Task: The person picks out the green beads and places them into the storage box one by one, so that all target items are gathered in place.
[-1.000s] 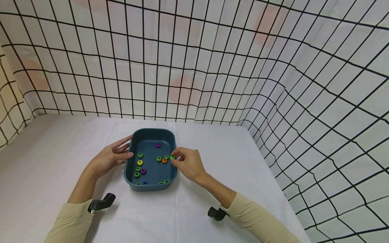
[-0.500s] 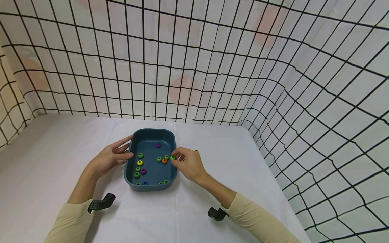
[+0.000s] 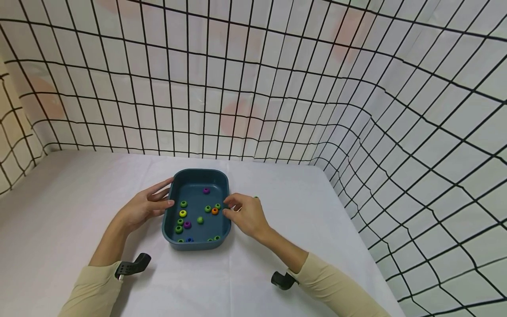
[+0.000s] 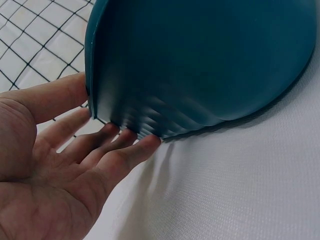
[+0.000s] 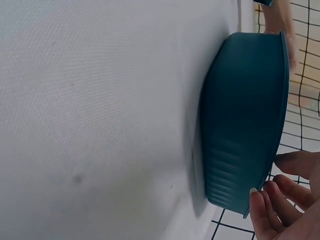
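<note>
A dark teal tray (image 3: 198, 246) lies on the white cloth between my hands. Inside are several green beads, among them a lone green bead (image 3: 200, 220) near the middle, plus a yellow bead (image 3: 182, 213), an orange bead (image 3: 214, 211), purple and blue ones. My left hand (image 3: 138, 209) rests against the tray's left side, its thumb at the rim and its extended fingers touching the ribbed wall (image 4: 150, 115). At the right rim is my right hand (image 3: 248, 215), thumb and fingertips apart with nothing seen between them. Its fingers (image 5: 257, 210) are by the tray's outer wall.
A small green thing (image 3: 256, 197) peeks out behind my right hand on the white tablecloth (image 3: 198, 286). Black netting (image 3: 190, 88) over white sheeting stands at the back and right. Each wrist carries a black camera mount (image 3: 134, 264).
The green bead that was between my right fingertips at the rim has left them. A green bead now lies near the tray's middle. Both hands have stayed almost where they were.
</note>
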### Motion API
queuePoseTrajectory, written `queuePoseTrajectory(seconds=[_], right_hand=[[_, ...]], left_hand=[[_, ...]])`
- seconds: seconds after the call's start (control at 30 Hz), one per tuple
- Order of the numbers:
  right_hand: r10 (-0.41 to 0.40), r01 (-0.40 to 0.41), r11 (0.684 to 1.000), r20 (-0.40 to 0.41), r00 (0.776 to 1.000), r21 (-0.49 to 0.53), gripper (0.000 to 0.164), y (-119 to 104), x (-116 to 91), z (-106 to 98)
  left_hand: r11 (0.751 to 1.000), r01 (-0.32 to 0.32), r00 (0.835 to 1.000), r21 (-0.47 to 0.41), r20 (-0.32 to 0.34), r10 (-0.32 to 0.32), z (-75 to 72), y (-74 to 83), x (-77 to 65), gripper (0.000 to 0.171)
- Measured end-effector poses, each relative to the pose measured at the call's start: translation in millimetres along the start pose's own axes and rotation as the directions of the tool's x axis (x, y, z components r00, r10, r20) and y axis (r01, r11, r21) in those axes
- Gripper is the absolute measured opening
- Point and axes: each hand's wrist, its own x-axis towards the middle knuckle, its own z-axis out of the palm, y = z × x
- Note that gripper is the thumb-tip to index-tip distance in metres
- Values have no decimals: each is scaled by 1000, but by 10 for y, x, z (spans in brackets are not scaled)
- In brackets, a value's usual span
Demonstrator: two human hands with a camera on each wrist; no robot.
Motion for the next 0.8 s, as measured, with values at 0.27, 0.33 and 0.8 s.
queuePoseTrajectory(seconds=[0.27, 0.33, 0.8], right_hand=[[-12, 11, 1000, -38, 999, -20, 19, 45, 13, -48], [-21, 19, 999, -61, 998, -31, 19, 68, 26, -61], [48, -65, 993, -162, 986, -102, 23, 424, 109, -142]], left_hand=[[1000, -8, 1000, -9, 4, 8, 1, -8, 4, 84], [1000, -7, 1000, -10, 3, 7, 0, -8, 3, 84], [1000, 2, 1000, -11, -8, -2, 3, -4, 1, 83]])
